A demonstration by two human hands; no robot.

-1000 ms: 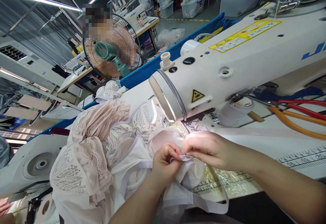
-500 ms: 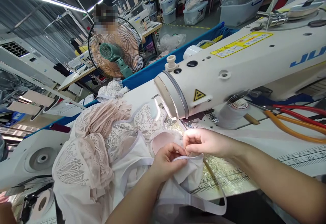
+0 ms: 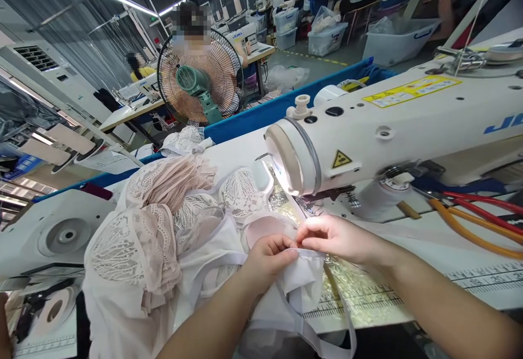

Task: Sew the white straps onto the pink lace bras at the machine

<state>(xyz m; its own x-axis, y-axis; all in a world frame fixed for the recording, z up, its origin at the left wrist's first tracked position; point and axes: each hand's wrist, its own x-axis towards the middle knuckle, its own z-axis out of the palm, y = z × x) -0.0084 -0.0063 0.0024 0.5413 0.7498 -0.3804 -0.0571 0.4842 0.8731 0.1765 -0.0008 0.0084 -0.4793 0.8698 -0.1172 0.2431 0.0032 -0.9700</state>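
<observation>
My left hand (image 3: 267, 258) is closed on white fabric and a narrow white strap (image 3: 304, 253) of a lace bra (image 3: 294, 288). My right hand (image 3: 330, 237) pinches the same strap just to the right, fingertips nearly touching the left hand. Both sit in front of the needle area (image 3: 304, 206) of a white sewing machine (image 3: 388, 130), under its bright lamp. The strap loops down over the table's front edge (image 3: 327, 337).
A heap of pink and white lace bras (image 3: 155, 228) lies to the left. Red and orange pliers (image 3: 469, 212) lie on the machine bed at right. A fan (image 3: 200, 84) stands behind. Other people sit at machines farther back. A second machine (image 3: 53, 239) is at left.
The view has tilted up slightly. My hands have stayed together in front of the needle, and the right hand has lowered a little, drawing the strap flatter between the fingers.
</observation>
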